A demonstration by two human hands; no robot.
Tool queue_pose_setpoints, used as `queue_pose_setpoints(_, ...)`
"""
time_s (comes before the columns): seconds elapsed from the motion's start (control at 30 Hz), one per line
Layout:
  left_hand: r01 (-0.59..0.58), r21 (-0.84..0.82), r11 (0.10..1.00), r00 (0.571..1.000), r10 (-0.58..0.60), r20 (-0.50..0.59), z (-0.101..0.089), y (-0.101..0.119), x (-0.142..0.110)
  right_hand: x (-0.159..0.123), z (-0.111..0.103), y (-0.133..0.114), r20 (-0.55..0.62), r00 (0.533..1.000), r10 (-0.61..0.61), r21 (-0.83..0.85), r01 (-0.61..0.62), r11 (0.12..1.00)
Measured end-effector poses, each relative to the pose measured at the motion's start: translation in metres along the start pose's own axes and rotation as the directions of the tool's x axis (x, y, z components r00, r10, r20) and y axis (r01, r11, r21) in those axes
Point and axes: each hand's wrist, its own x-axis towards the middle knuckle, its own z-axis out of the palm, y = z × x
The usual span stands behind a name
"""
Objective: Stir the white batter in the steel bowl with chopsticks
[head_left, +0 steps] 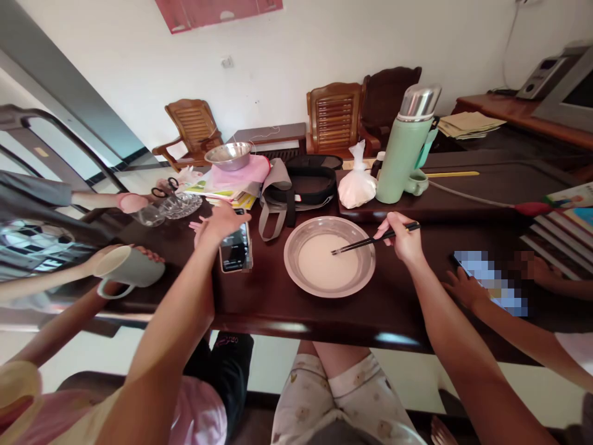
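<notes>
My right hand [404,238] is closed round a pair of dark chopsticks [370,241], whose tips dip into the white batter in a shallow metal bowl [296,272] on the dark wooden table [278,303]. My left hand [222,224] reaches forward to the left of the bowl, fingers stretched out over the top of a smartphone [236,250] that lies on the table. It holds nothing that I can see.
A green thermos [405,148], a small green cup [417,182] and a tied white bag [356,184] stand behind the bowl. Another person's hands hold a grey mug [130,269] at the left. A further hand [463,287] rests at the right. A steel bowl [229,154], books and chairs lie beyond.
</notes>
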Motion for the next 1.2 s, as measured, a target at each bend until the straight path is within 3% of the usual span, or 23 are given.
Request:
queue_pose_setpoints(0.1,0.083,0.165,0.983,0.979,-0.111,0.168,0.035,-0.003,-0.008,-0.001,0.001,-0.001,0.021,1.000,-0.007,-0.042,0.008,0.999)
queue_pose_setpoints(0.23,0.120,0.169,0.978,0.953,-0.161,0.257,0.059,-0.014,-0.012,0.003,-0.005,-0.003,0.005,1.000,-0.013,-0.072,0.013,0.997)
queue_pose_setpoints(0.33,0.179,0.194,0.965,0.938,-0.227,0.264,0.071,-0.023,-0.011,0.001,-0.004,-0.003,-0.002,1.000,-0.002,-0.036,0.002,0.999)
queue_pose_setpoints(0.5,0.222,0.201,0.954,0.947,-0.260,0.190,0.082,-0.022,-0.023,-0.006,0.007,-0.007,0.229,0.973,0.030,-0.091,-0.009,0.996)
queue_pose_setpoints(0.6,0.163,0.139,0.977,0.985,-0.170,0.042,0.083,-0.011,-0.041,-0.005,0.004,-0.009,0.154,0.988,-0.006,-0.137,0.027,0.990)
queue_pose_setpoints(0.67,0.022,0.000,1.000,0.999,-0.022,-0.041,0.085,0.000,-0.052,-0.003,0.000,-0.008,0.038,0.999,-0.018,-0.096,0.021,0.995)
queue_pose_setpoints(0.7,-0.053,-0.116,0.992,0.998,0.051,-0.023,0.088,0.006,-0.056,-0.003,-0.001,-0.007,0.030,1.000,-0.007,-0.073,0.010,0.997)
queue_pose_setpoints(0.77,-0.109,-0.404,0.908,0.982,0.161,0.098,0.098,0.018,-0.057,-0.003,-0.002,-0.006,0.124,0.992,0.030,-0.061,-0.023,0.998)
queue_pose_setpoints(0.87,0.069,-0.730,0.680,0.931,0.219,0.292,0.120,0.035,-0.047,-0.004,0.001,-0.005,0.259,0.964,0.056,-0.135,-0.021,0.991)
queue_pose_setpoints(1.0,0.257,-0.874,0.413,0.859,0.318,0.402,0.142,0.045,-0.033,-0.004,0.002,-0.004,0.003,0.998,-0.057,-0.105,0.057,0.993)
queue_pose_setpoints(1.03,0.278,-0.881,0.383,0.845,0.338,0.414,0.145,0.045,-0.032,-0.004,0.003,-0.004,-0.023,0.998,-0.065,-0.079,0.063,0.995)
queue_pose_setpoints(1.1,0.316,-0.868,0.384,0.813,0.361,0.456,0.148,0.045,-0.032,-0.007,0.006,-0.002,0.064,0.997,-0.032,-0.064,0.036,0.997)
queue_pose_setpoints(1.17,0.282,-0.839,0.465,0.803,0.363,0.472,0.147,0.045,-0.034,-0.009,0.009,-0.002,0.196,0.980,0.026,-0.113,-0.003,0.994)
queue_pose_setpoints(1.2,0.235,-0.825,0.514,0.809,0.367,0.459,0.145,0.044,-0.036,-0.010,0.010,-0.002,0.202,0.979,0.027,-0.134,0.001,0.991)
